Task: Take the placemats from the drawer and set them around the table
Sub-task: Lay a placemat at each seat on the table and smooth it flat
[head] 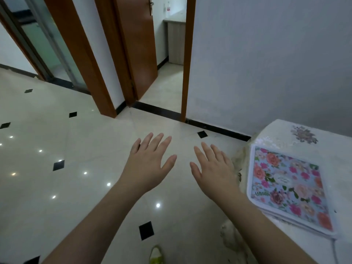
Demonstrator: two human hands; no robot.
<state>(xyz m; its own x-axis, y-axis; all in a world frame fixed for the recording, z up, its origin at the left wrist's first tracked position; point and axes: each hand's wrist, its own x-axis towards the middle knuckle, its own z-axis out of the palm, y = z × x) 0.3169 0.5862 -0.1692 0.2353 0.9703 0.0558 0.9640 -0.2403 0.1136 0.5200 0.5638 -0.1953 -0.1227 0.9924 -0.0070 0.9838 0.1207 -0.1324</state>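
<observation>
1. left hand (150, 164) and right hand (213, 172) held out over the floor (57, 130), fingers spread, holding nothing.
2. floral placemats (289, 187) lie stacked on the table (285, 134) corner, right of the hands.
3. likely between placements; next, lift the top mat.

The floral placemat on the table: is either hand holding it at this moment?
No. The floral placemat lies flat on the table, while the left hand and right hand hang open above the floor.
</observation>
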